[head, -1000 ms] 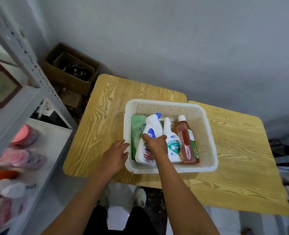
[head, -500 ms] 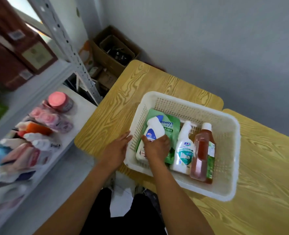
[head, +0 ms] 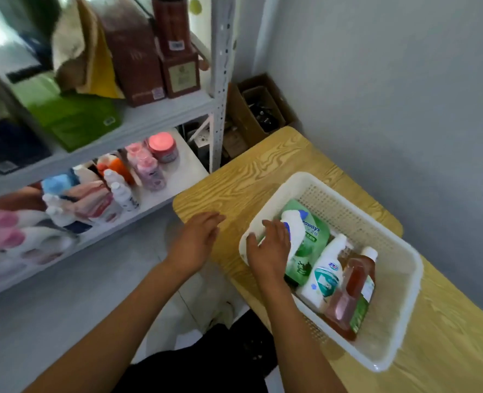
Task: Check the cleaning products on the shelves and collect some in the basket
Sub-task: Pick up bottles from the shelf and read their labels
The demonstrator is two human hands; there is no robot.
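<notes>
A white plastic basket (head: 390, 275) stands on the wooden table (head: 248, 177). Inside it lie a green refill pouch (head: 315, 242), a white bottle with a blue cap (head: 295, 226) on top of the pouch, a white bottle with a teal label (head: 326, 276) and an amber bottle (head: 350, 290). My right hand (head: 268, 251) lies with spread fingers over the lower part of the blue-capped bottle at the basket's near-left corner. Left of the basket, my left hand (head: 197, 236) hovers open at the table's edge.
A white metal shelf unit (head: 220, 80) stands to the left. Its lower shelf holds several bottles (head: 115, 188) and a pink jar (head: 162, 146); brown boxes (head: 178, 66) and a green pack sit above. A cardboard box (head: 260, 109) is in the corner beside the grey wall.
The view has swung left toward the shelves. My right hand has laid the blue-capped bottle onto the green pouch and loosened its grip. My left hand has left the basket's side.
</notes>
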